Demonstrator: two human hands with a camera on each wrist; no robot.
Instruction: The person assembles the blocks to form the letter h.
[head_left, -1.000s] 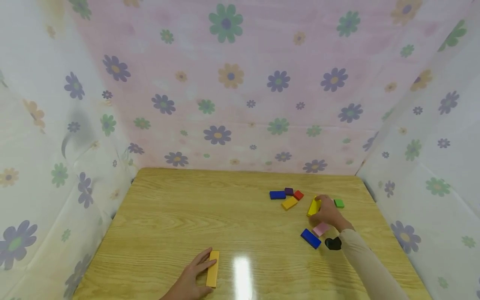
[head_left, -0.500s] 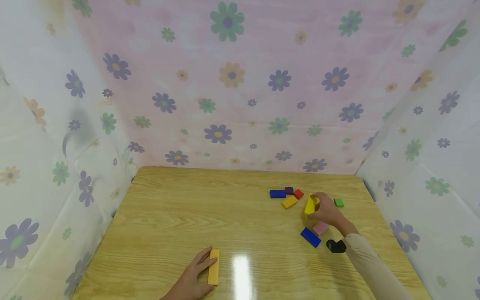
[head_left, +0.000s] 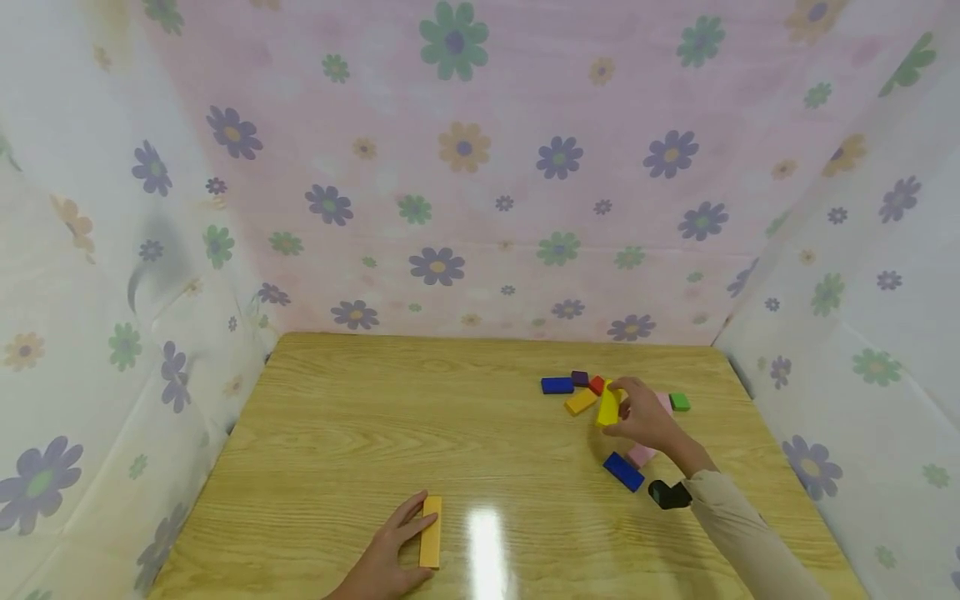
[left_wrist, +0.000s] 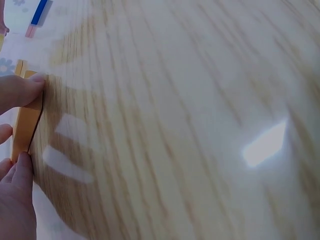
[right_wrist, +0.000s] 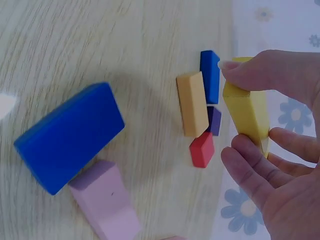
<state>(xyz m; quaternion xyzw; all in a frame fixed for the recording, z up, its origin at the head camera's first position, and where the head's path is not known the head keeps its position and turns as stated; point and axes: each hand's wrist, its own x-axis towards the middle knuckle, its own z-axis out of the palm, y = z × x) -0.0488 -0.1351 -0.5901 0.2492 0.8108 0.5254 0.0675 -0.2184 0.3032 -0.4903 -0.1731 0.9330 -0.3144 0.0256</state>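
My left hand [head_left: 382, 554] holds a long light-orange block [head_left: 431, 533] near the front of the table. In the left wrist view, thumb and fingers grip this block [left_wrist: 27, 122] at its two ends. On the right, my right hand [head_left: 647, 417] pinches a yellow block [head_left: 609, 406] between thumb and fingers. The right wrist view shows the yellow block [right_wrist: 247, 112] raised over the table. Close to its left lie an orange block [head_left: 581, 402], a red block [head_left: 597, 385], a dark purple block [head_left: 580, 378] and a blue block [head_left: 557, 386].
Another blue block [head_left: 623, 472] and a pink block [head_left: 641, 455] touch, nearer than my right hand. A green block [head_left: 679, 402] lies behind it, beside a partly hidden pink block [head_left: 664, 402]. A black object [head_left: 670, 495] shows beside the right wrist. Flowered cloth [head_left: 465, 217] surrounds the table.
My right hand has moved left with the yellow block, toward the orange and red blocks, uncovering the pink block behind it. The left hand keeps its hold on the light-orange block in place.
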